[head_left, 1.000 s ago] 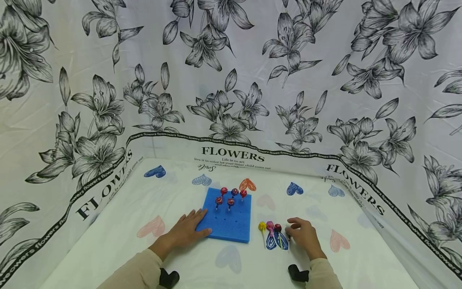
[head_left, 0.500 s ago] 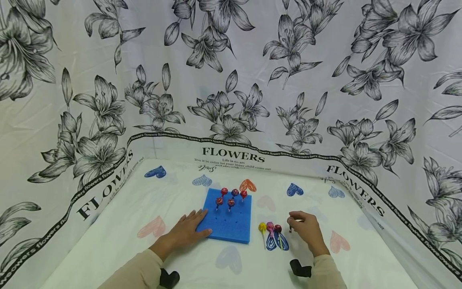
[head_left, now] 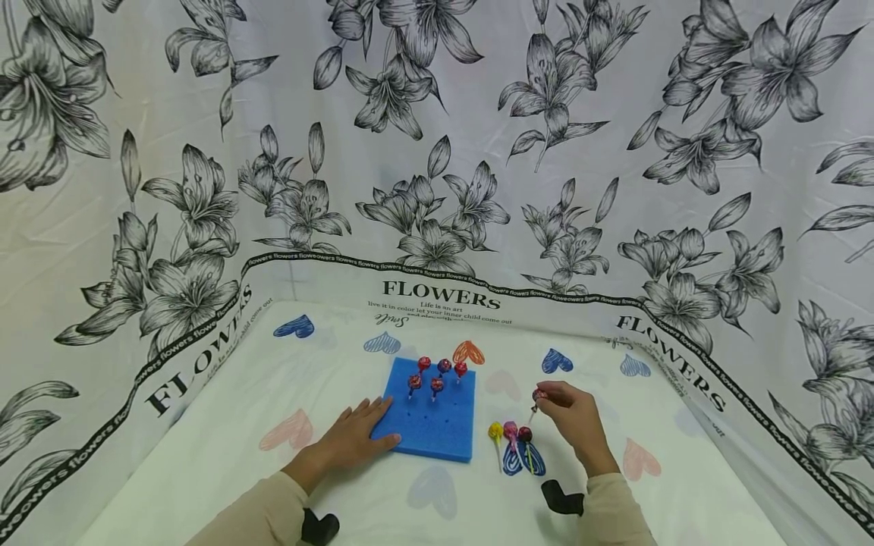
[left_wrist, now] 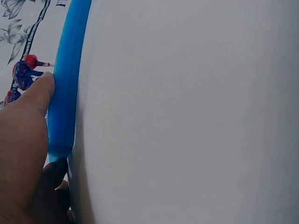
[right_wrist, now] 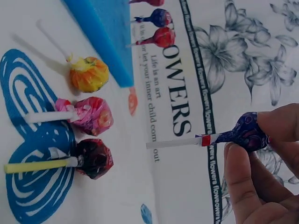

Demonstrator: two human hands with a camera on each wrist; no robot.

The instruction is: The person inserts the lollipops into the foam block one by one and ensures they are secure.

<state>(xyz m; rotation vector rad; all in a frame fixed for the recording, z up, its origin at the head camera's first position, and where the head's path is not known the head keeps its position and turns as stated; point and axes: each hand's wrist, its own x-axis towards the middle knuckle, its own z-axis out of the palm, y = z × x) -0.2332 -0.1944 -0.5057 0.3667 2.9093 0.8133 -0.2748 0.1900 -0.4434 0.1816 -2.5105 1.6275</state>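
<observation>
Blue foam [head_left: 430, 438] holds five wrapped lollipops [head_left: 437, 384] upright toward its far side, small holes showing nearer the person. The left hand [head_left: 351, 438] rests, fingers straight, on its left edge. Well apart, the right hand [head_left: 576, 421] pinches a purple-wrapped lollipop [right_wrist: 250, 133] by the head, stick downward, above the white-covered desk [head_left: 369, 500], where a yellow lollipop [right_wrist: 88, 74], a pink lollipop [right_wrist: 93, 115] and a dark red lollipop [right_wrist: 95, 158] lie side by side.

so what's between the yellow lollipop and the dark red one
The pink lollipop lies between them; both the head and right wrist views show it.
</observation>
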